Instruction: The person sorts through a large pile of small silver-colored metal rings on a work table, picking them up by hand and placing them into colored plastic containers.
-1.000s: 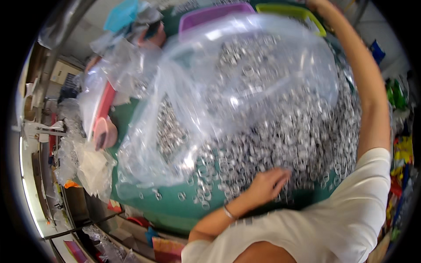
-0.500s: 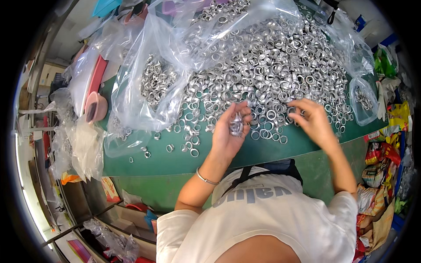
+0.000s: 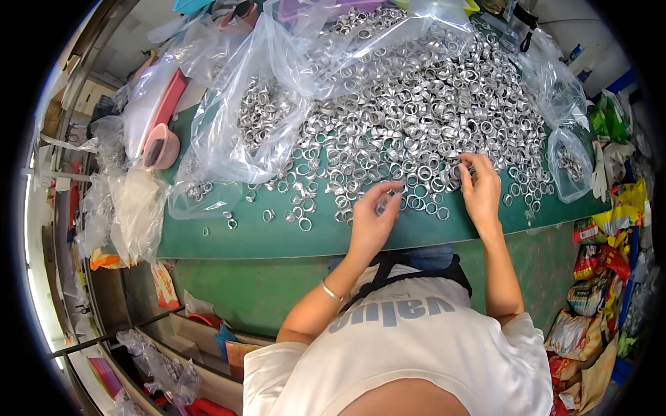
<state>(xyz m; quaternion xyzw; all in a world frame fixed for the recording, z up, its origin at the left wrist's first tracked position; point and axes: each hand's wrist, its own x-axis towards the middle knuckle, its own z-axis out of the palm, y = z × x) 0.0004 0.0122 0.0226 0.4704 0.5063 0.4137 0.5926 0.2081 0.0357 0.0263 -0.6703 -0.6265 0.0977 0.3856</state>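
A wide heap of silver metal rings (image 3: 444,104) covers much of the green table (image 3: 277,236). At its near edge my left hand (image 3: 372,220) curls around a few metal rings (image 3: 382,202), partly hidden by the fingers. To the right, my right hand (image 3: 481,191) reaches into the front of the heap. Its thumb and fingertips come close together at the rings there; whatever lies between them is too small to make out. Loose rings (image 3: 418,201) lie flat on the table between the two hands.
A clear plastic bag (image 3: 232,149) with metal pieces lies left of the heap, and a smaller bag (image 3: 570,166) of rings at the right. A pink cup (image 3: 161,147) stands at the left edge. Colourful packages (image 3: 590,267) are piled beyond the table's right side.
My left hand has turned from palm up to a more closed curl over its rings. My right hand has moved slightly left, its fingers drawn nearer together at the heap.
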